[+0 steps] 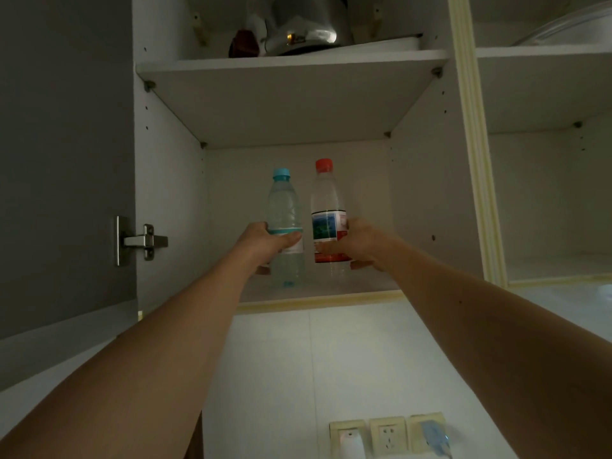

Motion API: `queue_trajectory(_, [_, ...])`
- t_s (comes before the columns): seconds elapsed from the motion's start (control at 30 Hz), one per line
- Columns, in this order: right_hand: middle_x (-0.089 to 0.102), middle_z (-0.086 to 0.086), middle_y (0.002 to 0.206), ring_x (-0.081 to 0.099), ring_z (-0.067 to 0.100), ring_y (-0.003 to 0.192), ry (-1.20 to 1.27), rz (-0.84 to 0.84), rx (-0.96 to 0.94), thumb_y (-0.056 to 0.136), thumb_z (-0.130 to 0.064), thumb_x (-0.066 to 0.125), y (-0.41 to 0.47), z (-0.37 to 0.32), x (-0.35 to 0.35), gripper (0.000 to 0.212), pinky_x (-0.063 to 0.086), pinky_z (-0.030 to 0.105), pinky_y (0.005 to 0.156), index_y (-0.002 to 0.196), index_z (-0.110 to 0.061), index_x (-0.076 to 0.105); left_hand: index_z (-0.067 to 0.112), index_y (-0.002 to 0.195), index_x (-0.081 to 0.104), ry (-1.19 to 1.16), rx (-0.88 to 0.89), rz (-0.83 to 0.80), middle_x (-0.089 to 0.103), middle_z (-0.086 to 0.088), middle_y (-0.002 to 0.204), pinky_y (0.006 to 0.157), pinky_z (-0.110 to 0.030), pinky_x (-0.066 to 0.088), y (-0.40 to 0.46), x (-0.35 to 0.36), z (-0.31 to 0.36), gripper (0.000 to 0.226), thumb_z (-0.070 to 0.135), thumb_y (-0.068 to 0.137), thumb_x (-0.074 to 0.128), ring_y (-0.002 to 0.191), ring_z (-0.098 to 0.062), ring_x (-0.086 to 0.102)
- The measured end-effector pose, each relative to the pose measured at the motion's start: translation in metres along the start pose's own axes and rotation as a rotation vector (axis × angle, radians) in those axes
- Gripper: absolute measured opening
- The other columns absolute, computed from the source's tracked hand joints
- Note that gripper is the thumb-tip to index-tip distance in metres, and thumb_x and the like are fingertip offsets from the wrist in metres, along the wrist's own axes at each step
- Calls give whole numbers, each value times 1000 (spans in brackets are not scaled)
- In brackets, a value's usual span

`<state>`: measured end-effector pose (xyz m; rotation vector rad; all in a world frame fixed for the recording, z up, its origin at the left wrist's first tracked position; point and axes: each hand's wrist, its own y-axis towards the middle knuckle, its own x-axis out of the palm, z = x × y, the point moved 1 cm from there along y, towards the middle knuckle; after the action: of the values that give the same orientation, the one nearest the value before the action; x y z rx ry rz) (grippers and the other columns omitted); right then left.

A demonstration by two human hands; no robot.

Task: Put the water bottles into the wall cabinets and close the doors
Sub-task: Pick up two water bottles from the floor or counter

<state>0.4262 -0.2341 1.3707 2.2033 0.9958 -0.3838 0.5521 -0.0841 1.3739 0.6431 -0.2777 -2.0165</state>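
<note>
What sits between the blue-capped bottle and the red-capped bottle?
Nothing: in the head view a bare strip of the cabinet's back wall shows between the blue-capped bottle and red-capped bottle.

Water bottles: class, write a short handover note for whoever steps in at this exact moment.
Left hand grips the blue-capped bottle; right hand grips the red-capped bottle.
Both bottles stand upright, side by side, on the lower shelf of the open wall cabinet; whether they bear on it fully I cannot tell.
Done: bottles brought inside.
Left: let go, pull both hands out, close the door, which stands open at the left.
</note>
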Motion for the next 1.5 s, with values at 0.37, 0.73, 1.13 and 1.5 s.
queue_trajectory(0.37, [67,5,110,64,23,103,-58,-9,8,87,-34,77,-3,3,6,43,54,34,87,124,-15,64,13,134,57,238,31,93,64,-9,124,89,-36,53,-2,3,-1,62,54,89,67,109,-27,60])
queue_trajectory(0.73, [69,3,79,64,15,76,-79,372,-225,94,-27,58,-146,21,-59,19,45,25,59,91,-11,69,6,92,72,192,221,412,73,-14,90,79,-41,58,-136,47,42,43,45,99,56,83,-29,70])
queue_trajectory(1.13, [61,8,56,50,15,47,320,91,-16,104,-37,42,-363,129,-49,52,39,22,45,65,-8,62,11,69,60,-1,132,23,60,-5,59,46,-26,43,-346,140,-7,53,43,106,39,47,-15,52])
queue_trajectory(1.5, [33,-1,51,31,16,44,103,51,225,105,-33,47,-619,259,43,52,28,38,50,60,-7,39,13,73,54,-149,-160,-345,51,1,53,45,-24,39,-559,213,-195,42,30,109,40,47,-13,45])
